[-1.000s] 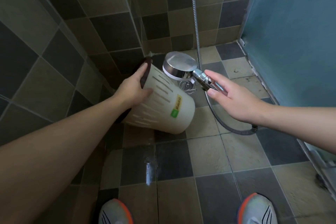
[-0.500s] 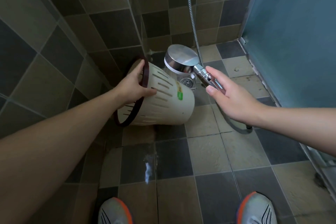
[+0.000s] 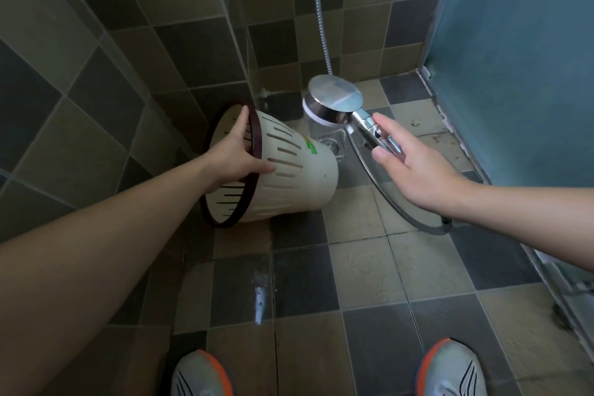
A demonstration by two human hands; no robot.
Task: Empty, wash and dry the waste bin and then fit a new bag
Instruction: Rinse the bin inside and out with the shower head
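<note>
Cream bin (image 3: 289,177) in left hand (image 3: 236,161) grip (fingers inside hidden); right hand (image 3: 418,170) holds shower handle (image 3: 374,132).

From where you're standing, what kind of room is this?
Most likely a bathroom's shower corner. The right hand holds a chrome shower head on a metal hose, a floor drain sits behind the waste bin gripped by the left hand, and tiles cover walls and floor.

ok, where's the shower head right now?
Head view, centre-right: the shower head is held in the right hand above the floor drain, just right of the tilted waste bin.
</note>
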